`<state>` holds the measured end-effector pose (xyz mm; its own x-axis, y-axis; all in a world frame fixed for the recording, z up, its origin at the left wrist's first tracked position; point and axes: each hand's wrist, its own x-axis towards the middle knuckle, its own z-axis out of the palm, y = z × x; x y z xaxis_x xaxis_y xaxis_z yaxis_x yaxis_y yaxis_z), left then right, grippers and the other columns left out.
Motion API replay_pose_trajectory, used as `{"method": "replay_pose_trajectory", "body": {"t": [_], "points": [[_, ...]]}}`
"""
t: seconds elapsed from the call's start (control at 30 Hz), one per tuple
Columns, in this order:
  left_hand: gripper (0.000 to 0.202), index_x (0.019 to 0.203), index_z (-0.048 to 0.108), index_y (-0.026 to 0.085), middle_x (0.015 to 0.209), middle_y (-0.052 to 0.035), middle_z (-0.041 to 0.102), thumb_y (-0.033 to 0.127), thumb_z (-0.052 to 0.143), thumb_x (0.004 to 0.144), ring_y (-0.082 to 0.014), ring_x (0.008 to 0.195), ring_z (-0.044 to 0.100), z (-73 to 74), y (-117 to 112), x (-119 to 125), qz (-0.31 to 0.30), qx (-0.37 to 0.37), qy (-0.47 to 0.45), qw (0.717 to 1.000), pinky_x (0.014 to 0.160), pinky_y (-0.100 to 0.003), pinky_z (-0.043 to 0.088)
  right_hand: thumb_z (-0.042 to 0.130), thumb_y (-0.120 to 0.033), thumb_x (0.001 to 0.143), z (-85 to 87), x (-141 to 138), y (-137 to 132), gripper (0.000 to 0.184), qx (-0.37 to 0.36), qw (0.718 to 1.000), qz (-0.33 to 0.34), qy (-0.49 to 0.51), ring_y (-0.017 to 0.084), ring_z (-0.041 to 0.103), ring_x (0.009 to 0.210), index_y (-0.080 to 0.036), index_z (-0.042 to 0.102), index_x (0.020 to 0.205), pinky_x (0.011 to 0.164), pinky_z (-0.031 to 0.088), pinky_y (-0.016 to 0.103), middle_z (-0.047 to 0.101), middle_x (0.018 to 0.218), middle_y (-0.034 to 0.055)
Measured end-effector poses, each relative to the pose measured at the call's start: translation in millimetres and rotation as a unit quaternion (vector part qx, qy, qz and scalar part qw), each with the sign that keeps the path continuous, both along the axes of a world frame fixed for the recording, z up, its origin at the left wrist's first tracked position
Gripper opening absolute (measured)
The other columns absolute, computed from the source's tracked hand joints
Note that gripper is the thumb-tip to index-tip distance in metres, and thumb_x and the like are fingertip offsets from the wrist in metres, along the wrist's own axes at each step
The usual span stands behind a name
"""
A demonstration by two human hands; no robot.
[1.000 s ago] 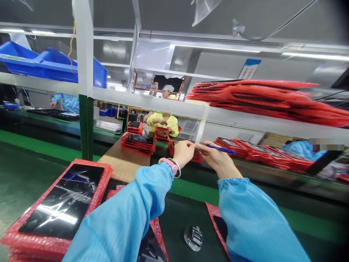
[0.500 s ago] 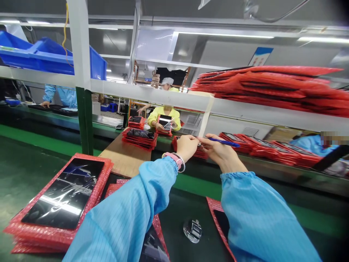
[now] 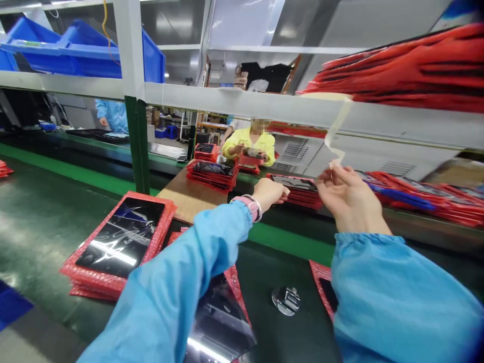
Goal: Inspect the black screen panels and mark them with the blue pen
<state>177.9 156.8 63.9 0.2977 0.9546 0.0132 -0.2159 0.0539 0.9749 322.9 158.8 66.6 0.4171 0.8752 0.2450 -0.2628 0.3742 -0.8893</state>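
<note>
A pale strip of tape (image 3: 338,118) hangs from the white shelf rail (image 3: 234,103). My right hand (image 3: 350,196) pinches its lower end and also holds a blue pen (image 3: 401,197) that sticks out to the right. My left hand (image 3: 269,194), with a pink watch at the wrist, is loosely closed just left of the right hand, apart from the strip; whether it holds anything I cannot tell. Below my arms, on the dark belt, lie black screens in red bubble wrap (image 3: 121,237), and a small round metal counter (image 3: 286,299).
Red bubble bags are stacked on the upper shelf (image 3: 408,70). Blue bins (image 3: 79,48) stand top left. A green and white post (image 3: 134,116) rises at the left. A person in yellow (image 3: 251,143) works opposite, another in blue (image 3: 111,113) farther left.
The view has swung down and right. My right hand has pulled the strip's end to the right, away from my left hand, which let go of it and dropped slightly.
</note>
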Motion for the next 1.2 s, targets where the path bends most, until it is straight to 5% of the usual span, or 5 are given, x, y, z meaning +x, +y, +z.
{"method": "replay_pose_trajectory", "body": {"t": [0.13,0.4,0.6,0.83,1.2], "points": [[0.018,0.061,0.064,0.015,0.060,0.0033,0.061,0.009,0.064,0.079,-0.0119,0.066,0.060,-26.5,-60,-65,-0.031,0.087,0.083,0.992,0.073,-0.026,0.049,0.061,-0.025,0.090,-43.6,-30,-30,0.008,-0.095,0.995,0.027,0.006,0.014,0.063,0.075,-0.018,0.063,0.088,0.064,0.054,0.029,0.066,0.091,0.0015],[0.018,0.076,0.076,0.015,0.079,-0.0073,0.075,0.021,0.059,0.082,-0.0204,0.075,0.065,-82.9,-177,-162,0.059,0.116,0.191,0.973,0.073,-0.029,0.046,0.080,-0.031,0.066,-90.5,-140,-174,0.023,-0.030,0.943,0.144,-0.299,0.018,0.072,0.066,-0.026,0.058,0.072,0.058,0.057,0.023,0.075,0.080,-0.0007],[0.019,0.075,0.075,0.017,0.078,-0.0054,0.076,0.023,0.059,0.083,-0.0203,0.076,0.067,-112.1,-198,-184,0.102,0.052,0.188,0.975,0.071,-0.028,0.047,0.067,-0.025,0.081,-104.2,-170,-196,0.011,0.057,0.857,0.110,-0.500,0.012,0.068,0.055,-0.029,0.058,0.077,0.053,0.051,0.017,0.071,0.069,-0.0074],[0.032,0.116,0.065,0.015,0.099,-0.0094,0.074,0.026,0.055,0.087,-0.0216,0.092,0.068,-136.4,-220,-210,0.095,0.073,0.247,0.962,0.088,-0.032,0.049,0.059,-0.022,0.076,-137.9,-183,-200,0.014,-0.088,0.863,0.242,-0.434,0.013,0.056,0.055,-0.026,0.045,0.073,0.056,0.044,0.024,0.060,0.066,-0.0047],[0.025,0.093,0.060,0.014,0.078,-0.0057,0.066,-0.003,0.047,0.080,-0.0151,0.079,0.061,-178.7,-250,-252,0.231,0.405,0.323,0.823,0.073,-0.024,0.053,0.052,-0.018,0.060,-168.4,-190,-216,0.021,-0.233,0.834,0.297,-0.401,0.012,0.040,0.051,-0.026,0.035,0.068,0.054,0.034,0.027,0.060,0.059,-0.0044]]}}
